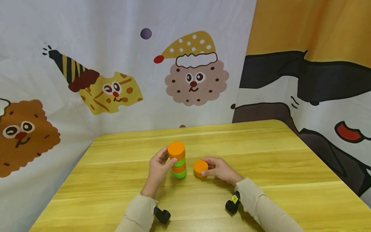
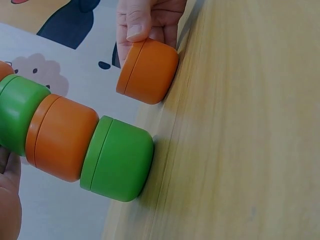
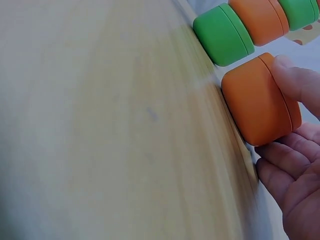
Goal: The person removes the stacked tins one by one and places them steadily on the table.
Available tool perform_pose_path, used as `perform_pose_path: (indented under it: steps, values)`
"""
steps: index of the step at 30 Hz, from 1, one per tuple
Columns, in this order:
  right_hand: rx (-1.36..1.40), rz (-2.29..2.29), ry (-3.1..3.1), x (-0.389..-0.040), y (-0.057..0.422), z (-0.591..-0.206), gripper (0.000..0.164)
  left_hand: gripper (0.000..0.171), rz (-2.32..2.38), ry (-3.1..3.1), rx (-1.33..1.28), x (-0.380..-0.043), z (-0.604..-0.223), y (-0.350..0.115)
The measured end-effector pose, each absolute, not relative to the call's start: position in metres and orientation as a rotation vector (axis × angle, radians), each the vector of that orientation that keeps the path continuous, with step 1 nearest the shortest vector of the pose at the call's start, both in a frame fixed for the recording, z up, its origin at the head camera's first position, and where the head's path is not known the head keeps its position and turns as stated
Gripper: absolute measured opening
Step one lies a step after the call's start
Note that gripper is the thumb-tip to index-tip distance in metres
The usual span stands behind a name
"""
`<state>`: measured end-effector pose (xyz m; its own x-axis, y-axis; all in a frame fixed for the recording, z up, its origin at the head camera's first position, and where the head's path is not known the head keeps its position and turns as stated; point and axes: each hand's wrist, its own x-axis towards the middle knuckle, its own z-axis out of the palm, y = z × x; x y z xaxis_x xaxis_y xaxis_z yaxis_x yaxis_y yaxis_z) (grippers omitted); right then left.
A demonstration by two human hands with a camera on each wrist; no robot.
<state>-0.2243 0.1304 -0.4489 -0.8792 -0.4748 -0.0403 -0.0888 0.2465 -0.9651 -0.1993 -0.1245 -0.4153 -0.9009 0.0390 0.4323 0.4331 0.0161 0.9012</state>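
Small round lidded jars in orange and green form an upright stack on the table. An orange jar [image 1: 176, 149] tops it, and a green jar [image 2: 120, 160] forms the base, with another orange jar [image 2: 65, 137] right above that one. My left hand [image 1: 157, 168] grips the stack's upper part, thumb in front and fingers behind. To the right of the stack, a separate orange jar [image 3: 260, 100] sits at the table surface. My right hand [image 1: 221, 169] pinches this jar between thumb and fingers. A narrow gap separates it from the stack in the head view.
The wooden table [image 1: 116, 167] reaches back to a white curtain [image 1: 121, 38] printed with cartoon food figures. Black wrist cameras sit at both cuffs, one left camera [image 1: 162, 215] and one right camera [image 1: 233, 204], close over the tabletop.
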Motion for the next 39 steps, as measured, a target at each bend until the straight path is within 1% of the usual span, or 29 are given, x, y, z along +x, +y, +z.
perform_pose_path:
  steps: [6,10,13,21,27,32,39]
  values:
    - [-0.515,-1.652,2.219,-0.223,0.130,-0.447,0.060,0.045,-1.950,-2.003,-0.504,-0.199,-0.417,-0.125]
    - [-0.518,-1.615,2.267,-0.222,0.130,-0.444,0.071,0.046,-1.942,-2.016,-0.494,-0.199,-0.416,-0.125]
    - [-0.541,-1.610,2.302,-0.221,0.130,-0.433,0.076,0.048,-1.978,-2.009,-0.464,-0.198,-0.416,-0.126]
    - [-0.667,-1.624,2.401,-0.227,0.113,-0.394,0.067,0.052,-2.030,-2.049,-0.406,-0.196,-0.419,-0.130]
    - [-0.820,-1.680,2.302,-0.228,0.088,-0.369,0.067,0.051,-2.046,-2.097,-0.387,-0.195,-0.427,-0.131]
    - [-0.895,-1.718,2.264,-0.226,0.073,-0.361,0.066,0.053,-2.052,-2.111,-0.388,-0.195,-0.432,-0.131]
    - [-0.897,-1.742,2.250,-0.223,0.062,-0.359,0.067,0.054,-2.061,-2.160,-0.365,-0.195,-0.437,-0.131]
